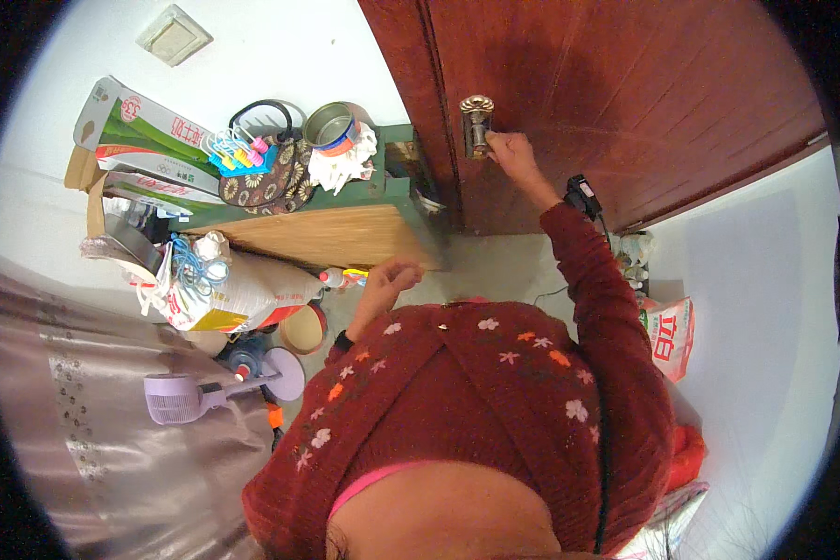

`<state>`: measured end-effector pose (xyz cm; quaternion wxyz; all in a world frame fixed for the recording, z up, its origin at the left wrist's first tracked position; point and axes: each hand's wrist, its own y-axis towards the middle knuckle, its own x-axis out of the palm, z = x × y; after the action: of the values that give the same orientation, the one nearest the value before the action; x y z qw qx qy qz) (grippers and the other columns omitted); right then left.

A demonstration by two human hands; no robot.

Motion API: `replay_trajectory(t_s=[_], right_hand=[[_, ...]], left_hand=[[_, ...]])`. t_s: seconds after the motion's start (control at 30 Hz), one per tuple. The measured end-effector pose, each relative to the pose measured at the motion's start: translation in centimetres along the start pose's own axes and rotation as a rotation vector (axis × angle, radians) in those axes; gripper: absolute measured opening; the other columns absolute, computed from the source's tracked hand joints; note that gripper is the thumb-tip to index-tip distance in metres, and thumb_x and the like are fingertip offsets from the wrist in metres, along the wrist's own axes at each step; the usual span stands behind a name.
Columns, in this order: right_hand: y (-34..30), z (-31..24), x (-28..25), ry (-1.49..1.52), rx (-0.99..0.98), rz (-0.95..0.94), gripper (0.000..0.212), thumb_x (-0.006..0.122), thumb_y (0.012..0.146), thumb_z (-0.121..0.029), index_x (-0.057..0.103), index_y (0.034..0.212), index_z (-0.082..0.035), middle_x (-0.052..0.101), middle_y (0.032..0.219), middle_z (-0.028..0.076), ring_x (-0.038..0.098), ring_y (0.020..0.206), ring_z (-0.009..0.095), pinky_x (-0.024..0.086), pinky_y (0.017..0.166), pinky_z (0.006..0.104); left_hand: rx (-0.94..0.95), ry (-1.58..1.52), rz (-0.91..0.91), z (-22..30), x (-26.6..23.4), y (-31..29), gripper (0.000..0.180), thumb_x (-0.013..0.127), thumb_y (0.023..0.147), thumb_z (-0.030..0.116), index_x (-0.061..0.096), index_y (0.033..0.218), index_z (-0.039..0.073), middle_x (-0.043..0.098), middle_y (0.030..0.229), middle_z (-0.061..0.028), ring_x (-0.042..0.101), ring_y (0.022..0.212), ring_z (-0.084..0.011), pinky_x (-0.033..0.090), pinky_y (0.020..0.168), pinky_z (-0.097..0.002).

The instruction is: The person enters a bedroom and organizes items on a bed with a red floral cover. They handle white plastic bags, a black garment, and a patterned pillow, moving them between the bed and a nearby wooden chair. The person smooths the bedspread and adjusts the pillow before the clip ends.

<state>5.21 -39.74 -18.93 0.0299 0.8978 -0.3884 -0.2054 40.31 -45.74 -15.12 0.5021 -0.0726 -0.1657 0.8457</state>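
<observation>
A dark red-brown wooden door stands ahead of me. My right hand grips the lower end of its ornate bronze door handle, fingers closed around it. To the left and lower, my left hand hovers in front of my body with its fingers curled in and nothing visible in them. Nearest to it is the wooden side of a green-edged cabinet. A dark band circles my left wrist.
Cartons, a patterned bag and a round tin crowd the cabinet top. Beside it stand a stuffed sack and a lilac fan. At the right wall are a black plug-like device with a cord and a red-and-white bag.
</observation>
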Motion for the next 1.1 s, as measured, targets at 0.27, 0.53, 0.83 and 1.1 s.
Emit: replay_trajectory(t_s=[0.27,0.53,0.83,1.1], right_hand=[[0.9,-1.3,-0.7,-0.028,0.008,-0.001,0.044,0.049,0.087,-0.038,0.062,0.068,0.0,0.052,0.056,0.005,0.05,0.056,0.013,0.041,0.053,0.0305],[2.2,-0.4,0.1,0.029,0.037,0.059,0.046,0.047,0.085,-0.043,0.061,0.067,-0.004,0.056,0.057,0.012,0.058,0.055,0.023,0.044,0.056,0.0367],[3.8,0.4,-0.4,-0.11,0.068,0.004,0.041,0.05,0.087,-0.035,0.061,0.072,0.001,0.056,0.057,0.008,0.054,0.056,0.012,0.043,0.054,0.032],[5.0,-0.7,-0.2,-0.636,0.007,-0.152,0.031,0.048,0.081,-0.036,0.067,0.08,-0.011,0.065,0.078,0.013,0.062,0.07,0.034,0.049,0.064,0.0443]], left_hand=[[-0.001,-0.009,0.068,0.2,-0.2,-0.3,0.024,0.058,0.087,0.016,0.057,0.103,-0.001,0.064,0.095,-0.0091,0.06,0.089,-0.0162,0.046,0.079,-0.0278],[-0.052,0.01,0.079,1.3,0.0,0.7,0.026,0.06,0.084,0.017,0.058,0.103,-0.001,0.063,0.092,-0.007,0.058,0.086,-0.015,0.044,0.078,-0.0268],[-0.11,0.156,0.009,1.4,-1.3,2.6,0.029,0.059,0.086,0.017,0.056,0.107,-0.001,0.063,0.099,-0.0103,0.059,0.091,-0.0175,0.045,0.083,-0.0295],[0.072,0.463,-0.104,1.8,-2.4,4.6,0.03,0.058,0.087,0.021,0.057,0.108,0.0,0.064,0.099,-0.0099,0.06,0.094,-0.0179,0.046,0.085,-0.03]])
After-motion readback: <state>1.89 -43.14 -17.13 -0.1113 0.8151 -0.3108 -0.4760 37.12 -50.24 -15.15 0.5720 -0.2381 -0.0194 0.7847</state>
